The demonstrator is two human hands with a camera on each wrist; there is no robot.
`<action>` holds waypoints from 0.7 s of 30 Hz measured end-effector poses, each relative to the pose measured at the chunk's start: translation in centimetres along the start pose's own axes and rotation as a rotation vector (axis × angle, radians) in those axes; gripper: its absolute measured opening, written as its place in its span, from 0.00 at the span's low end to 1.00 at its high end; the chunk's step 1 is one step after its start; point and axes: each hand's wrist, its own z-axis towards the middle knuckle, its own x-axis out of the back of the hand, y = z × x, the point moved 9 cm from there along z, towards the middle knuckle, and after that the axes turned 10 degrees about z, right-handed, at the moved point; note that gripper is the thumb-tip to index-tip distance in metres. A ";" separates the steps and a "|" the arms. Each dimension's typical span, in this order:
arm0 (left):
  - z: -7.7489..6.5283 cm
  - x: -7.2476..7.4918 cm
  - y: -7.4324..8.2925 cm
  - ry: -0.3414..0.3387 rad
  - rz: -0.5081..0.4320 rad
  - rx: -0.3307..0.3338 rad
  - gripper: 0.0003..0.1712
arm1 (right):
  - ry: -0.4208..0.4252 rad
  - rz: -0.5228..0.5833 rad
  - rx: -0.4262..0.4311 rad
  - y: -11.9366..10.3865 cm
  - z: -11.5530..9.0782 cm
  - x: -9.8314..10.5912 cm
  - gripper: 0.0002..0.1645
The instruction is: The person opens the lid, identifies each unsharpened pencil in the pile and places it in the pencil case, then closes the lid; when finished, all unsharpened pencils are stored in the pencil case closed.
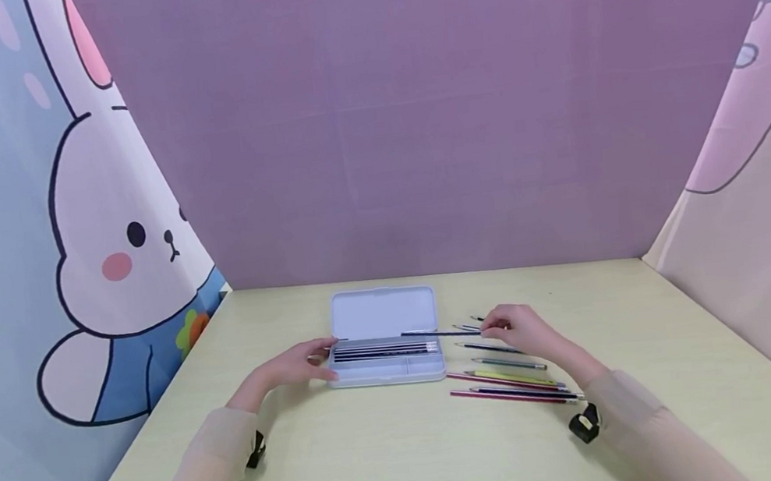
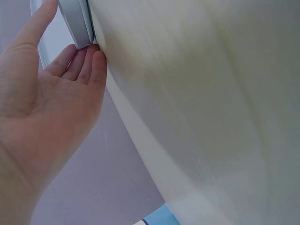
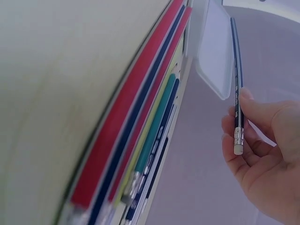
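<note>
- A dark pencil [image 1: 441, 334] lay nearly level in the right hand [image 1: 522, 329], its pale eraser [image 3: 238, 149] and silvery collar turned toward the palm, its far end in front of the lid; whether it touched the case could not be told.
- The right hand's thumb and fingers were drawn narrow, pinching that pencil near its eraser end.
- The white pencil case [image 1: 372, 381] stood open on the worktop [image 1: 393, 451], its lid [image 1: 384, 313] raised at the back.
- Inside, a row of dark striped pencils [image 1: 383, 352] lay along the rear part, silvery ends to the right; a small divider [image 1: 407, 365] crossed the front part.
- The left hand [image 1: 296, 365] touched the case's left end, thumb and fingers spread wide.
- Right of the case, loose pencils lay fanned out: red [image 1: 504, 397], yellow [image 1: 509, 376], teal [image 1: 509, 362] and dark ones.
- Behind the worktop hung a purple cloth [image 1: 374, 132]; a rabbit-patterned curtain [image 1: 101, 223] stood left.
</note>
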 end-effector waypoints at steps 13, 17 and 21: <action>-0.1 0.0 0.4 -0.004 0.007 0.006 0.47 | -0.007 0.020 -0.012 -1.1 2.1 -1.9 0.03; -0.2 0.0 0.4 -0.003 0.007 0.012 0.47 | -0.021 0.028 -0.016 -1.5 2.8 -2.7 0.03; -0.2 0.1 0.2 -0.001 0.009 0.011 0.46 | -0.035 0.038 -0.008 -2.0 3.4 -3.6 0.04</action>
